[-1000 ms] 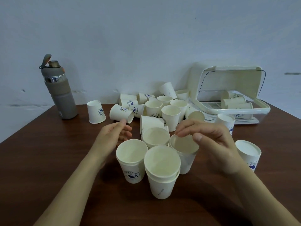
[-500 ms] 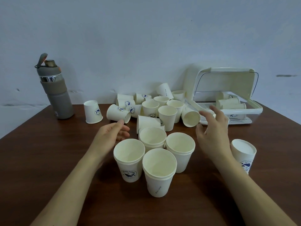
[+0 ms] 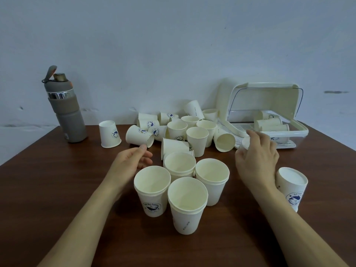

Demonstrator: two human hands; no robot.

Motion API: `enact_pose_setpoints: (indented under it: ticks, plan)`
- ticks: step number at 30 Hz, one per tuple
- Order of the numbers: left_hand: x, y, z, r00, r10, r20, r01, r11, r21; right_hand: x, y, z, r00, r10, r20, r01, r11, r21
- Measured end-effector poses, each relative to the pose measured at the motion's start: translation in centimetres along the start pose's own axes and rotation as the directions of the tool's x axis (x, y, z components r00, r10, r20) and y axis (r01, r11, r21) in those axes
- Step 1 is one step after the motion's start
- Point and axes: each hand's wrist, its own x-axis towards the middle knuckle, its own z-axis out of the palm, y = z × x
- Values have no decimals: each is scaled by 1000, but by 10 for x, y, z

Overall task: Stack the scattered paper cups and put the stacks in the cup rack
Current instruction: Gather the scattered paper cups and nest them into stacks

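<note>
Right grip curved over an upside-down cup just before the cup rack, whether clamped I cannot tell; left grip lay loose, fingers apart, beside four upright stacks on the surface; scattered cups stood behind.

Front-left cup: whale logo, lettering apparently "Full Be Funny"; smaller line illegible.

Paper, wood, plastic, metal
White matt paper cups; dark brown smooth wooden table; glossy white plastic cup rack; left of it, grey matt-sleeved bottle with shiny metal band.
</note>
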Motion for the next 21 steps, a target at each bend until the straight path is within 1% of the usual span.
enact_pose_setpoints:
  ticks: [2,6,11,13,16,19,21]
  plan:
    - [0,0,1,1000,-3,1,3,1000,-1,3,3,2,999,27,-32,-26,1000,13]
    - [-2,2,3,1000,1,-2,-1,1000,12,8,9,8,987,137,81,-144,986,80]
    - [-2,2,2,1000,4,-3,-4,1000,4,11,17,16,967,191,170,-229,943,241]
    - [-2,1,1,1000,8,-1,-8,1000,9,12,16,17,970,185,157,-225,927,300]
    - [-2,2,1,1000,10,-1,-10,1000,13,10,14,19,986,111,125,-151,913,378]
    - [-3,3,3,1000,15,-5,-14,1000,19,11,14,24,981,91,172,-148,923,356]
    - [-4,3,3,1000,17,-6,-17,1000,22,11,15,23,982,105,157,-155,922,354]
